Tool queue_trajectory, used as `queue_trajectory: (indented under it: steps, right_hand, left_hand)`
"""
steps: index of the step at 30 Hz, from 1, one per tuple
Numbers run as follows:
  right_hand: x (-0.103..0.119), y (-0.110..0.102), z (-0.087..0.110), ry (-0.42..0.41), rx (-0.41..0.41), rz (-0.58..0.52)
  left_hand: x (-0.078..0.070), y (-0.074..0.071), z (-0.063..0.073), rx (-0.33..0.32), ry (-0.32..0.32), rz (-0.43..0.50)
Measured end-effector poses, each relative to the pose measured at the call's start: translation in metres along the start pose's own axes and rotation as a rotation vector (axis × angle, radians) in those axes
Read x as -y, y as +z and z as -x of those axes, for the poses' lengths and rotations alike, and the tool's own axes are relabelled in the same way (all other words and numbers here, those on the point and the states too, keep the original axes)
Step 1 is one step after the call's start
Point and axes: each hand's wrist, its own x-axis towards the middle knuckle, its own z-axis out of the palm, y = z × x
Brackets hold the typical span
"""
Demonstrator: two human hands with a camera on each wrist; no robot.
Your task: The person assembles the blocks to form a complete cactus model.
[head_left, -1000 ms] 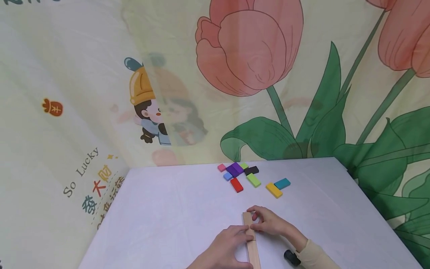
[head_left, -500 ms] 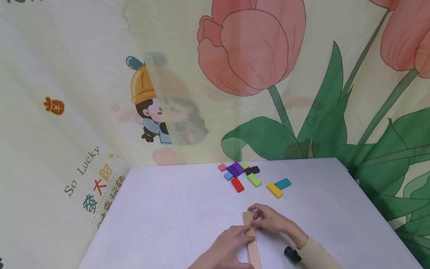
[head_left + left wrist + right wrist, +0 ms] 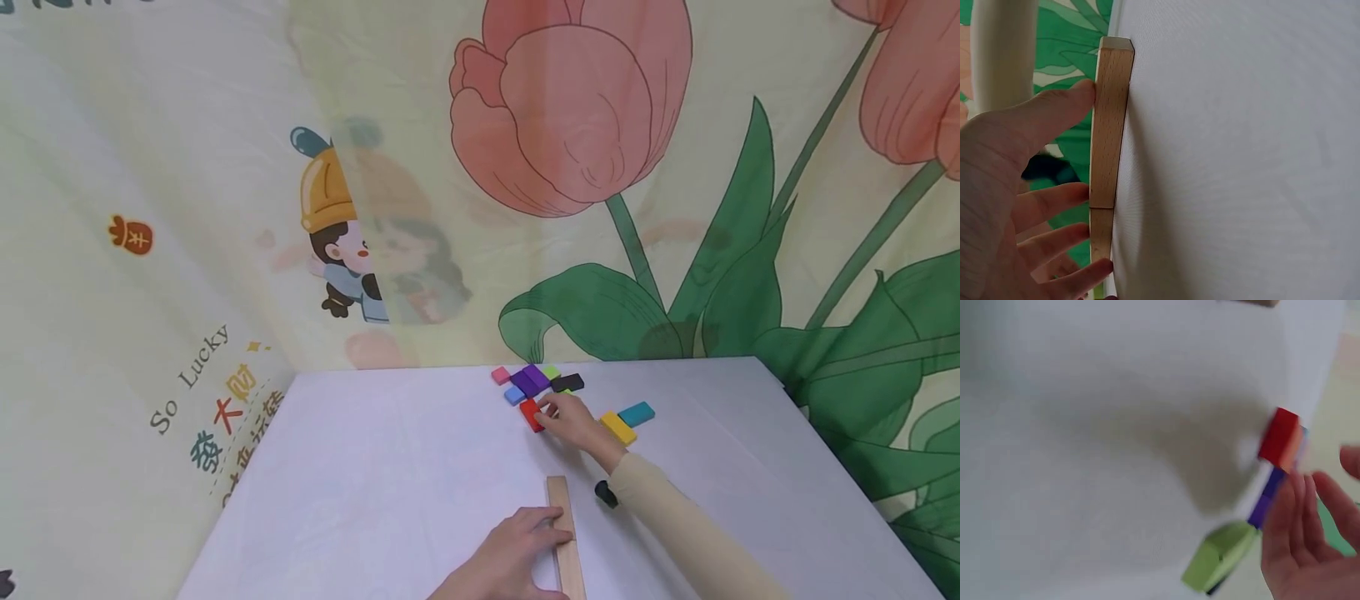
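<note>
Two plain wooden blocks lie end to end in a line on the white table in the head view, a far block [image 3: 557, 492] and a near block [image 3: 571, 575]. My left hand [image 3: 508, 550] rests its fingertips and thumb along their side; the left wrist view shows the fingers spread over the joint between the blocks. Farther out, my right hand [image 3: 573, 421] is at a red block [image 3: 528, 414], fingertips right at its edge. In the right wrist view the thumb stands apart from the fingers, and the red block [image 3: 1280, 437] is beyond the fingertips.
Around the red block lie purple [image 3: 530, 380], blue [image 3: 514, 395], pink [image 3: 500, 375] and black [image 3: 568, 382] blocks. A yellow block [image 3: 618, 427] and a teal block [image 3: 637, 414] lie to the right. A printed cloth with tulips [image 3: 577, 117] hangs behind the table.
My right hand has left the far wooden block and moved away from me to the red block. My left hand stays at the wooden blocks. The head view has shifted slightly.
</note>
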Motion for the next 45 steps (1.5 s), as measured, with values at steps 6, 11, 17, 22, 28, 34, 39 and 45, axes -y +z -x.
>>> queue_trajectory:
  steps: [6,11,17,22,28,34,39,45]
  right_hand:
    - [0.005,0.017,-0.034,-0.051,-0.118,0.116]
    - [0.007,0.023,-0.046,-0.075,-0.153,0.184]
    - [0.013,0.027,-0.050,-0.091,-0.167,0.206]
    - [0.017,0.027,-0.049,-0.077,-0.174,0.224]
    - [0.019,0.027,-0.051,-0.074,-0.121,0.218]
    - [0.019,0.026,-0.051,-0.085,-0.112,0.127]
    - [0.018,0.020,-0.048,-0.070,-0.141,-0.081]
    - [0.015,0.007,-0.036,-0.082,-0.105,-0.199]
  left_hand:
    - [0.002,0.001,0.002,-0.050,0.060,-0.029]
    - [0.005,0.002,0.001,-0.070,0.100,-0.045]
    - [0.006,0.000,0.001,-0.079,0.121,-0.090]
    - [0.005,-0.001,0.000,-0.055,0.107,-0.053]
    - [0.006,0.000,0.000,-0.033,0.091,-0.050]
    - [0.006,0.000,0.000,-0.029,0.088,-0.049]
    - [0.003,-0.002,0.001,-0.009,0.075,-0.021]
    - [0.002,-0.004,0.002,-0.028,0.081,-0.050]
